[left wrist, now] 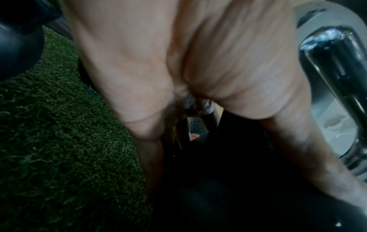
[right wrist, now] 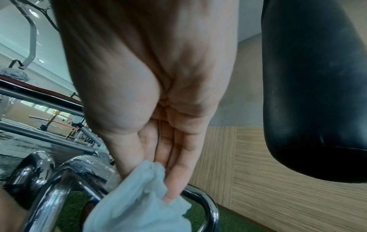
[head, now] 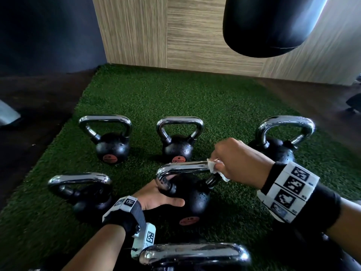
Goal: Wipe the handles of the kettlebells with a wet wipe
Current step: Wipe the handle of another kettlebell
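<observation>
A black kettlebell (head: pixel 192 198) with a chrome handle (head: pixel 183 166) stands on the green turf in front of me. My left hand (head: pixel 156 196) grips its ball, thumb across the front and fingers behind, under the handle's left corner. My right hand (head: pixel 234 159) pinches a white wet wipe (head: pixel 214 166) around the handle's right end. In the right wrist view the wet wipe (right wrist: pixel 139 196) is bunched between thumb and fingers of my right hand (right wrist: pixel 151 157) against the wet chrome handle (right wrist: pixel 59 180). The left wrist view shows my left hand (left wrist: pixel 178 62) spread over the dark ball (left wrist: pixel 228 180).
Other kettlebells stand on the turf (head: pixel 195 98): three in a far row (head: pixel 112 145), (head: pixel 178 147), (head: pixel 277 145), one at the left (head: pixel 86 196), and a chrome handle close below me (head: pixel 195 255). A black punch bag (head: pixel 269 24) hangs above right, before a wood-panel wall.
</observation>
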